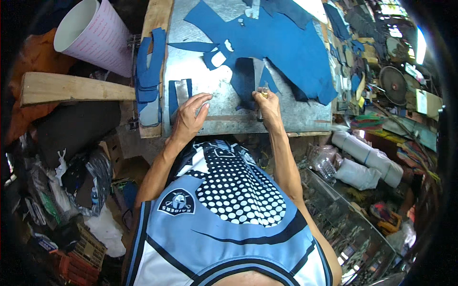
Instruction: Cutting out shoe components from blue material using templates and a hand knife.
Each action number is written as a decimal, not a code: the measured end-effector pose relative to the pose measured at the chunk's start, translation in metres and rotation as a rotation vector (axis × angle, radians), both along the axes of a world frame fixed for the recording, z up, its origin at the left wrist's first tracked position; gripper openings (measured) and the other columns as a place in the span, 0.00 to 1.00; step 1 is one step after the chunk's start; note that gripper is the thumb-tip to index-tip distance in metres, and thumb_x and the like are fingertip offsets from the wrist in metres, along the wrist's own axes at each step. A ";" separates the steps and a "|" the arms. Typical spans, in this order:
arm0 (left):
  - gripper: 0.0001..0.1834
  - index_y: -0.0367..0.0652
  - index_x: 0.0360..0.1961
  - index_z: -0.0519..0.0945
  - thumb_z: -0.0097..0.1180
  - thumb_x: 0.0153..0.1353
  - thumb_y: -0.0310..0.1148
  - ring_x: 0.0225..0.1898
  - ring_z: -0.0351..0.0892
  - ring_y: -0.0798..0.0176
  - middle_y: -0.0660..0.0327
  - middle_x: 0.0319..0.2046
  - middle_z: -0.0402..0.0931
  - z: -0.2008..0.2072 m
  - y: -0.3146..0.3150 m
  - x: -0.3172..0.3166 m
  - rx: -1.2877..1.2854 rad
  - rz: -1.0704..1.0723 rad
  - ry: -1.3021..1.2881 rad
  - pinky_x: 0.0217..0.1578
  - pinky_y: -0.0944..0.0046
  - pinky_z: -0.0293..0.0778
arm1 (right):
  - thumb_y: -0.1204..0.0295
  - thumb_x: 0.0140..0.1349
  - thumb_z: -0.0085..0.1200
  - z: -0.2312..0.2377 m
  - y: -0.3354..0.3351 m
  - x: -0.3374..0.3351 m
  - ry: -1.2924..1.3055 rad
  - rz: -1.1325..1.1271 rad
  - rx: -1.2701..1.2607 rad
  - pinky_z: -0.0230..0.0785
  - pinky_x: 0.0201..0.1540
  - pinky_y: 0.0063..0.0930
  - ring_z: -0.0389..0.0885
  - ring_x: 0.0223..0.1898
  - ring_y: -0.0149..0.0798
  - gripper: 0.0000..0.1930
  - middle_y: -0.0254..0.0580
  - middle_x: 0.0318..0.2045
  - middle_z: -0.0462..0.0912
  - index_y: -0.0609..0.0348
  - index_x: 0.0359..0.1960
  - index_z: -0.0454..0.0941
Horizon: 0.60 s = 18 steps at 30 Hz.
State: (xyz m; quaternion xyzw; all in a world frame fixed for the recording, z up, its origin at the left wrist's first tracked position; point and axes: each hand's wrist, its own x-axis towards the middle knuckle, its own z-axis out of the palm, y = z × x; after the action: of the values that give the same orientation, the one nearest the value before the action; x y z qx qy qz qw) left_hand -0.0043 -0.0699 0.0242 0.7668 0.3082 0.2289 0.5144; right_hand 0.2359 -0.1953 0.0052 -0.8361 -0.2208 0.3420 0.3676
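A large blue leather-like sheet with cut-out gaps lies over the metal-topped table. My right hand is closed around a slim metal tool at the sheet's near edge; its exact kind is mostly hidden by the fingers. Just left of that hand lies a dark blue piece, with a narrow grey strip beside it. My left hand hovers over the table's near left part, fingers loosely bent, thumb apart, holding nothing. Close to it lies a grey metal plate on dark blue pieces.
Stacked blue cut pieces rest on the table's wooden left edge. A rolled white sheet and a wooden plank stand farther left. At right are wrapped white rolls, a round fan and hanging scraps.
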 end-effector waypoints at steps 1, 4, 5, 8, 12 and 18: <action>0.13 0.32 0.49 0.81 0.54 0.65 0.26 0.53 0.80 0.51 0.49 0.49 0.81 -0.002 -0.004 0.004 -0.002 -0.004 -0.013 0.54 0.57 0.74 | 0.69 0.60 0.60 0.004 -0.006 0.000 0.274 -0.150 0.123 0.69 0.22 0.33 0.74 0.17 0.37 0.09 0.36 0.21 0.76 0.60 0.36 0.75; 0.14 0.35 0.49 0.81 0.55 0.61 0.24 0.57 0.77 0.50 0.50 0.55 0.77 -0.006 -0.009 0.013 0.428 -0.112 0.073 0.57 0.54 0.73 | 0.69 0.61 0.61 0.023 -0.018 -0.007 0.630 -0.316 0.269 0.65 0.19 0.26 0.71 0.15 0.30 0.10 0.31 0.20 0.72 0.56 0.38 0.73; 0.14 0.35 0.49 0.81 0.55 0.61 0.24 0.57 0.77 0.50 0.50 0.55 0.77 -0.007 -0.012 0.020 0.433 -0.113 0.084 0.57 0.54 0.73 | 0.69 0.61 0.62 0.027 -0.020 -0.015 0.711 -0.330 0.285 0.64 0.18 0.24 0.71 0.15 0.29 0.10 0.31 0.20 0.72 0.55 0.39 0.73; 0.18 0.43 0.54 0.80 0.58 0.61 0.27 0.65 0.68 0.48 0.52 0.61 0.72 -0.001 -0.022 0.029 0.672 -0.269 0.009 0.63 0.47 0.67 | 0.70 0.61 0.60 0.050 -0.035 -0.038 0.780 -0.233 0.242 0.66 0.19 0.22 0.72 0.16 0.27 0.10 0.31 0.22 0.74 0.59 0.39 0.75; 0.18 0.48 0.52 0.81 0.60 0.59 0.28 0.64 0.70 0.51 0.57 0.58 0.75 0.003 -0.034 0.024 0.589 -0.406 -0.090 0.65 0.45 0.64 | 0.68 0.60 0.62 0.070 -0.050 -0.055 0.839 -0.185 0.187 0.65 0.18 0.18 0.72 0.15 0.27 0.10 0.34 0.23 0.78 0.59 0.37 0.76; 0.17 0.46 0.50 0.83 0.61 0.58 0.25 0.52 0.82 0.53 0.55 0.49 0.83 0.015 -0.036 0.003 0.403 -0.322 -0.163 0.55 0.52 0.76 | 0.69 0.59 0.64 0.062 -0.063 -0.058 0.967 -0.239 0.213 0.64 0.18 0.18 0.73 0.16 0.26 0.11 0.39 0.23 0.80 0.59 0.37 0.76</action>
State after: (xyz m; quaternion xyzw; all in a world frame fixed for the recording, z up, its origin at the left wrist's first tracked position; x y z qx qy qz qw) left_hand -0.0015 -0.1058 0.0393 0.8718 0.0883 0.2619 0.4044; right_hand 0.1779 -0.2586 0.0674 -0.5595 0.0379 0.6211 0.5475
